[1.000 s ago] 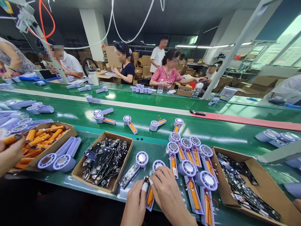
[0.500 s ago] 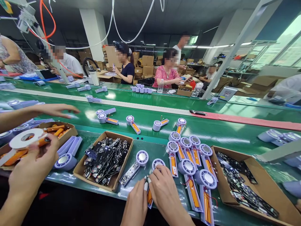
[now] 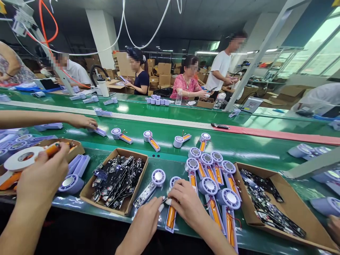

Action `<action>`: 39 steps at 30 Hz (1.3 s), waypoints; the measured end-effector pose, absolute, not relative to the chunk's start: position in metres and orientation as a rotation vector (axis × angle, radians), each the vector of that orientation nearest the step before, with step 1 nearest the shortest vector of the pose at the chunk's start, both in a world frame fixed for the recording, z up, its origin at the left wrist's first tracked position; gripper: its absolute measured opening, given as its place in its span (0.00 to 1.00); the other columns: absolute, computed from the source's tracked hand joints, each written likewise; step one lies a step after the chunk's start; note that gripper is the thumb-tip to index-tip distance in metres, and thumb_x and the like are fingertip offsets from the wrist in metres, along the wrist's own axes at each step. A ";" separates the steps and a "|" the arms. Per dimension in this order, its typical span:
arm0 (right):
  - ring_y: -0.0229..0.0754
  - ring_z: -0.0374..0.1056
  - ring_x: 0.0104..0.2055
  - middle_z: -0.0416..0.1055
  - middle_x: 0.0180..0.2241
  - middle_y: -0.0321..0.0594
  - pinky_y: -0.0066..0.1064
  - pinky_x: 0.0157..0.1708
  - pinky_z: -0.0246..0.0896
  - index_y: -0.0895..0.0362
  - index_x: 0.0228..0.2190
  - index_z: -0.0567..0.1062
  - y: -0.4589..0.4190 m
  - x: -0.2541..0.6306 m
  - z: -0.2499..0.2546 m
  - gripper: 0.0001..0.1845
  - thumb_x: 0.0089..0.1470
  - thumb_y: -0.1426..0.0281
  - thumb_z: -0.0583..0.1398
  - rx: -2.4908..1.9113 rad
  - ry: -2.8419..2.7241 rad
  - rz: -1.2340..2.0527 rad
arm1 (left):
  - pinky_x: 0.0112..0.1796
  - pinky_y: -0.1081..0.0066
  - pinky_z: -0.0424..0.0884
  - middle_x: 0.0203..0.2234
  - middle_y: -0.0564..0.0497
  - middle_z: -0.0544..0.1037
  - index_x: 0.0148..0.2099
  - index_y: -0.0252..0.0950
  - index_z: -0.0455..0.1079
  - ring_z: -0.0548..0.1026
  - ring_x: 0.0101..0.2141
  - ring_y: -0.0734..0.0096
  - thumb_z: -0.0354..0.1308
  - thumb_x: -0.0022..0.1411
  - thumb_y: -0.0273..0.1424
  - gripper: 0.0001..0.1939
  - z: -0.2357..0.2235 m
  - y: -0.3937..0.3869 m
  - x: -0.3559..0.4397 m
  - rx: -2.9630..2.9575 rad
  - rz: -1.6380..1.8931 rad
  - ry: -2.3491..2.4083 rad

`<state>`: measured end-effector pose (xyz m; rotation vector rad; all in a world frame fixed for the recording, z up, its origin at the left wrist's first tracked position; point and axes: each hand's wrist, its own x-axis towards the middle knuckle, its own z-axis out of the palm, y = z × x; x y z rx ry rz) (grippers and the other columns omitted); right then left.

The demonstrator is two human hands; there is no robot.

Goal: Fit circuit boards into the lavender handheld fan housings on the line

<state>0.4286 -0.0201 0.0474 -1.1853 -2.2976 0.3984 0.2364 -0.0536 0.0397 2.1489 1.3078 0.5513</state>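
In the head view, my left hand (image 3: 143,221) and my right hand (image 3: 190,202) meet fingertip to fingertip over a lilac handheld fan (image 3: 167,226). An orange battery (image 3: 172,215) lies in its open handle. Both hands are closed in a pinch, and white covers show on some fingertips. A tiny dark piece shows at the left fingertips, too small to name; what the right fingers pinch is hidden. Left of them lies another fan (image 3: 158,177) with a circuit board (image 3: 145,196) on its handle. More fans with batteries and red wires (image 3: 209,186) lie to the right.
Cardboard boxes of circuit boards stand left (image 3: 84,191) and right (image 3: 300,184). A co-worker's hand (image 3: 45,173) at left holds an orange battery near a white tape roll (image 3: 16,159); another hand (image 3: 86,122) touches a fan on the green belt (image 3: 138,124). Other people sit across.
My left hand has drawn a little left and down, uncovering more of the orange battery. The co-worker's far hand has reached onto a fan. A person in white behind has moved right.
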 end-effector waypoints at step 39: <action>0.42 0.69 0.40 0.73 0.37 0.39 0.31 0.42 0.63 0.53 0.32 0.78 -0.045 0.434 0.067 0.10 0.60 0.72 0.56 -1.223 -1.702 1.000 | 0.30 0.69 0.73 0.31 0.49 0.79 0.53 0.39 0.70 0.75 0.28 0.64 0.50 0.67 0.42 0.19 0.024 -0.073 0.243 1.480 0.833 1.352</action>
